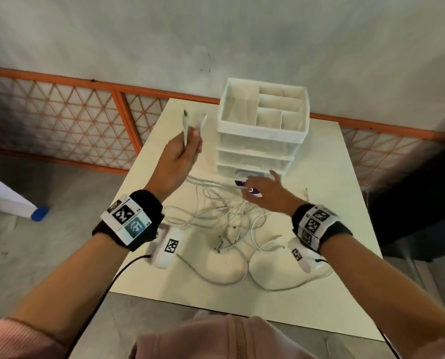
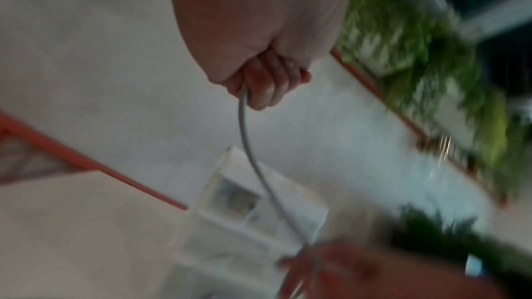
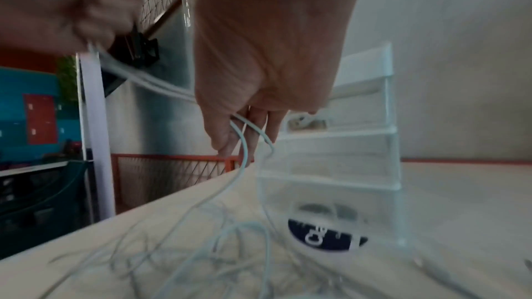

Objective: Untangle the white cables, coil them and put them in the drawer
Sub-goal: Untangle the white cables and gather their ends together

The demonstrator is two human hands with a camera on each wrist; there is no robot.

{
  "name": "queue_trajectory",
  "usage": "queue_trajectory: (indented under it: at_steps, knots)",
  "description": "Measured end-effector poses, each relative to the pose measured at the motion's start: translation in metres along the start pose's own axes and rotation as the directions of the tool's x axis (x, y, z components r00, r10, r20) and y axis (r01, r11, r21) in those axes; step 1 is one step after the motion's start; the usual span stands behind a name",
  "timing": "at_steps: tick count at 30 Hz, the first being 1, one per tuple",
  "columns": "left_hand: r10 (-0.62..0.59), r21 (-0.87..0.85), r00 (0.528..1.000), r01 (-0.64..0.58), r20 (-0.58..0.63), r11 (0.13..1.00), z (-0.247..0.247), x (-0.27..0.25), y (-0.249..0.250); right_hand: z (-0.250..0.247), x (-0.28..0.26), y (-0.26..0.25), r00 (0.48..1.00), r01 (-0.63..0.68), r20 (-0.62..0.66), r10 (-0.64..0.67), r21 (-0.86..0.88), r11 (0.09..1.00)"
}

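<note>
A tangle of white cables [image 1: 216, 218] lies on the pale table [image 1: 340, 268] in front of a white drawer unit [image 1: 263, 136]. My left hand [image 1: 187, 149] is raised left of the unit and grips two cable ends, whose plugs [image 1: 185, 123] point upward. From that fist [image 2: 264, 85] the cable [image 2: 253, 163] hangs down toward my right hand. My right hand [image 1: 263, 190] hovers low by the unit's bottom drawer, its fingers [image 3: 270, 126] straight, and two strands [image 3: 244, 144] run across them down to the tangle [image 3: 201, 247].
A clear container with a purple label [image 1: 252, 190] sits at the foot of the drawer unit [image 3: 345, 156]. The unit's top is an open divided tray [image 1: 268, 104]. An orange mesh fence [image 1: 61, 112] runs behind the table. The table's left edge drops to grey floor.
</note>
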State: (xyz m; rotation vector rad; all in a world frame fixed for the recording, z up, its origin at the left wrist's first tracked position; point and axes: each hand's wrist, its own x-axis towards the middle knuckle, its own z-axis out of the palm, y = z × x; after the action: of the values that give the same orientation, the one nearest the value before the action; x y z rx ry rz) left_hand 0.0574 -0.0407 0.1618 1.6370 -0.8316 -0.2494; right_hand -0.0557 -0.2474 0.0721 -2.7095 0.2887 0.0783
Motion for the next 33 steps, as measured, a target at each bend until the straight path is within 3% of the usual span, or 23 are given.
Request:
queue_trajectory:
  at_steps: [2,3,5,7,9,12,15,17,20,22,24,26,30,33]
  knots:
    - [0.042,0.289,0.997,-0.061,0.072,0.955,-0.003,-0.007,-0.026,-0.018,0.001,-0.001,0.997,0.011,-0.08,-0.011,0.0,1.0]
    - [-0.002,0.362,0.991,-0.047,0.133,0.931,-0.001,-0.01,-0.036,-0.029,0.002,-0.008,0.995,0.039,-0.093,-0.036,0.031,0.999]
    - [-0.1,0.411,0.966,-0.008,0.24,0.912,0.008,-0.016,-0.053,-0.052,0.002,-0.029,0.985,0.138,-0.123,-0.119,0.161,0.977]
    - [-0.108,0.431,0.958,-0.017,0.266,0.902,0.016,-0.016,-0.057,-0.07,0.001,-0.049,0.972,0.207,-0.164,-0.167,0.274,0.939]
    - [-0.031,0.388,0.977,-0.055,0.212,0.92,0.017,-0.012,-0.053,-0.082,0.0,-0.054,0.978,0.182,-0.155,-0.138,0.325,0.928]
    - [0.131,0.306,0.991,-0.134,0.029,0.943,0.008,-0.003,-0.041,-0.088,-0.001,-0.033,1.0,0.023,-0.026,-0.014,0.362,0.932]
    - [0.175,0.267,0.98,-0.144,-0.097,0.953,0.002,0.003,-0.037,-0.079,-0.006,0.005,0.992,-0.125,0.054,0.115,0.214,0.969]
    - [0.165,0.252,0.966,-0.112,-0.199,0.961,-0.003,0.003,-0.04,-0.068,-0.013,0.034,0.978,-0.21,0.017,0.21,0.138,0.968]
    - [0.132,0.245,0.943,-0.056,-0.305,0.968,-0.013,0.0,-0.053,-0.063,-0.03,0.068,0.924,-0.327,-0.124,0.361,0.234,0.916]
    - [0.093,0.302,0.962,-0.011,-0.258,0.953,-0.017,-0.002,-0.062,-0.066,-0.042,0.079,0.889,-0.321,-0.219,0.403,0.33,0.888]
    - [0.054,0.393,0.99,0.002,-0.132,0.92,-0.012,-0.004,-0.076,-0.07,-0.052,0.089,0.869,-0.32,-0.273,0.413,0.326,0.89]
    - [0.051,0.505,0.997,-0.016,-0.056,0.863,-0.013,-0.008,-0.084,-0.072,-0.049,0.094,0.877,-0.324,-0.282,0.388,0.248,0.913]
    - [-0.018,0.579,0.998,-0.023,0.065,0.815,0.004,-0.016,-0.087,-0.047,-0.052,0.093,0.836,-0.512,-0.248,0.489,-0.038,0.858]
    - [-0.056,0.616,0.99,-0.036,0.129,0.787,0.025,-0.018,-0.081,-0.012,-0.06,0.078,0.896,-0.392,-0.271,0.352,-0.111,0.913]
